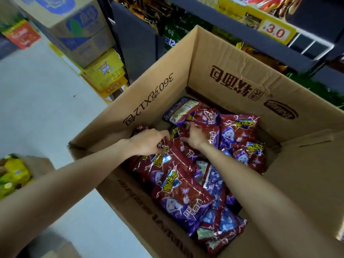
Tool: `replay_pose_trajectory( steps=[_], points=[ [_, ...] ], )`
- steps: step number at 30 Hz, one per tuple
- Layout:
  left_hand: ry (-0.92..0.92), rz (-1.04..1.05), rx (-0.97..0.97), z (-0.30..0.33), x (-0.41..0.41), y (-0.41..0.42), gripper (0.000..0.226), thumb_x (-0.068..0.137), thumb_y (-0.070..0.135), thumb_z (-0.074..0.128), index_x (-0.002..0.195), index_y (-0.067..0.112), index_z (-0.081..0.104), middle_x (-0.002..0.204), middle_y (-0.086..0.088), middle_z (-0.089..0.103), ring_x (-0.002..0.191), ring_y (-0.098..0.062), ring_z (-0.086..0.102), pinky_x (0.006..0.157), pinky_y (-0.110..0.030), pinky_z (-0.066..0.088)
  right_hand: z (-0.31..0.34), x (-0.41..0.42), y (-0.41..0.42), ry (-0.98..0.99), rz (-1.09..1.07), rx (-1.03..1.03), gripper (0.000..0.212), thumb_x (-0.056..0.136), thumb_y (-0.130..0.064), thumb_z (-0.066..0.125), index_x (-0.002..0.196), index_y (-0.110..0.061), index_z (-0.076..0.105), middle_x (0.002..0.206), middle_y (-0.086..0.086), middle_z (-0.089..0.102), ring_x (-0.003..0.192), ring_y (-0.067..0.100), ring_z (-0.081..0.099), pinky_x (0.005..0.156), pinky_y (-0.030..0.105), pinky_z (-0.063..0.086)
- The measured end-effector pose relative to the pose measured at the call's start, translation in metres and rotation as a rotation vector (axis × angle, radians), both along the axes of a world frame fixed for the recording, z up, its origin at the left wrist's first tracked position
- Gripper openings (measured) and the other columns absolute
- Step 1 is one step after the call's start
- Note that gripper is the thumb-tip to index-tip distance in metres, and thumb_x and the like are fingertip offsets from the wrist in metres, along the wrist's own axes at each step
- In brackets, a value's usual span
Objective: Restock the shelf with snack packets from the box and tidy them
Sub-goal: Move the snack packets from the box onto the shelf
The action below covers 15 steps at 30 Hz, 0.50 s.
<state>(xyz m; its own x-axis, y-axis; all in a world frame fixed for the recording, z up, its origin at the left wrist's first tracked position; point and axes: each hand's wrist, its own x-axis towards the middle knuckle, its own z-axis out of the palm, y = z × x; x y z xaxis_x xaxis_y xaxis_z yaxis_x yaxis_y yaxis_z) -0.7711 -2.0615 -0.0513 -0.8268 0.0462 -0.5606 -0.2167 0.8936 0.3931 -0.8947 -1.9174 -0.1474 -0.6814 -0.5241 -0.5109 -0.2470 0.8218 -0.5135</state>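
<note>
The shelf (275, 32) is standing just behind the open box (214, 71), which is sitting on the pale floor (37, 108) to keep reaches short. Red-purple packets (186, 198) are lying loose inside. The left hand (147, 142) and right hand (197, 136) are both closing on packets, apparently gathering several for one lift.

Pale floor (37, 101) with cartons.
The open box (232, 58) stands on it; stacked cartons (74, 32) and yellow cases (106, 71) sit against the shelf (134, 43).
</note>
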Motion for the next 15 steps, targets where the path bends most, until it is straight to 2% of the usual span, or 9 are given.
replay_pose_trajectory(
  steps=[2, 3, 6, 8, 10, 13, 15],
  points=[
    [-0.019, 0.068, 0.015, -0.001, -0.001, -0.002, 0.054, 0.083, 0.031, 0.07, 0.127, 0.017, 0.043, 0.109, -0.003, 0.063, 0.089, -0.016, 0.062, 0.073, -0.022, 0.048, 0.005, 0.0, 0.0, 0.121, 0.014, 0.035, 0.053, 0.086, -0.026, 0.069, 0.129, -0.013, 0.043, 0.111, 0.01, 0.064, 0.105, 0.03, 0.061, 0.083, 0.037, 0.047],
    [-0.076, 0.1, 0.035, -0.003, -0.001, -0.003, 0.06, 0.081, 0.033, 0.072, 0.129, 0.015, 0.042, 0.109, -0.003, 0.062, 0.091, -0.016, 0.061, 0.075, -0.023, 0.048, 0.008, -0.001, 0.001, 0.156, 0.03, 0.05, 0.051, 0.086, -0.024, 0.068, 0.131, -0.013, 0.044, 0.111, 0.01, 0.065, 0.105, 0.03, 0.061, 0.082, 0.037, 0.048],
    [-0.244, 0.091, 0.013, -0.011, 0.002, -0.006, 0.083, 0.071, 0.039, 0.08, 0.134, 0.011, 0.034, 0.127, -0.006, 0.055, 0.113, -0.023, 0.055, 0.096, -0.036, 0.046, 0.026, -0.011, 0.016, 0.181, 0.044, 0.062, 0.051, 0.089, -0.021, 0.063, 0.136, -0.016, 0.044, 0.109, 0.008, 0.065, 0.102, 0.028, 0.061, 0.074, 0.032, 0.045],
    [-0.259, 0.06, -0.003, -0.011, 0.002, -0.005, 0.087, 0.07, 0.036, 0.081, 0.136, 0.011, 0.032, 0.132, -0.008, 0.053, 0.117, -0.023, 0.053, 0.099, -0.037, 0.044, 0.046, -0.018, 0.032, 0.189, 0.048, 0.055, 0.058, 0.09, -0.02, 0.061, 0.142, -0.016, 0.036, 0.108, 0.008, 0.065, 0.1, 0.028, 0.061, 0.071, 0.03, 0.042],
    [-0.188, 0.064, 0.01, -0.002, -0.001, -0.002, 0.08, 0.073, 0.035, 0.08, 0.136, 0.011, 0.037, 0.128, -0.007, 0.055, 0.113, -0.022, 0.054, 0.094, -0.03, 0.044, 0.073, -0.024, 0.049, 0.207, 0.069, 0.026, 0.059, 0.09, -0.018, 0.06, 0.143, -0.016, 0.034, 0.109, 0.009, 0.063, 0.099, 0.028, 0.06, 0.07, 0.029, 0.04],
    [0.023, 0.16, 0.104, 0.021, -0.011, 0.002, 0.048, 0.078, 0.034, 0.075, 0.117, 0.014, 0.056, 0.112, -0.003, 0.062, 0.101, -0.017, 0.059, 0.085, -0.026, 0.046, 0.117, -0.024, 0.074, 0.304, 0.055, -0.102, 0.04, 0.09, -0.019, 0.058, 0.128, -0.02, 0.046, 0.104, 0.009, 0.06, 0.098, 0.029, 0.058, 0.073, 0.031, 0.04],
    [0.169, 0.224, 0.2, 0.042, -0.014, 0.006, 0.032, 0.081, 0.032, 0.072, 0.107, 0.016, 0.062, 0.099, 0.003, 0.063, 0.091, -0.01, 0.059, 0.08, -0.022, 0.043, 0.144, -0.018, 0.091, 0.404, 0.004, -0.194, 0.029, 0.091, -0.023, 0.056, 0.12, -0.022, 0.05, 0.104, 0.008, 0.059, 0.098, 0.029, 0.058, 0.078, 0.035, 0.044]
  ],
)
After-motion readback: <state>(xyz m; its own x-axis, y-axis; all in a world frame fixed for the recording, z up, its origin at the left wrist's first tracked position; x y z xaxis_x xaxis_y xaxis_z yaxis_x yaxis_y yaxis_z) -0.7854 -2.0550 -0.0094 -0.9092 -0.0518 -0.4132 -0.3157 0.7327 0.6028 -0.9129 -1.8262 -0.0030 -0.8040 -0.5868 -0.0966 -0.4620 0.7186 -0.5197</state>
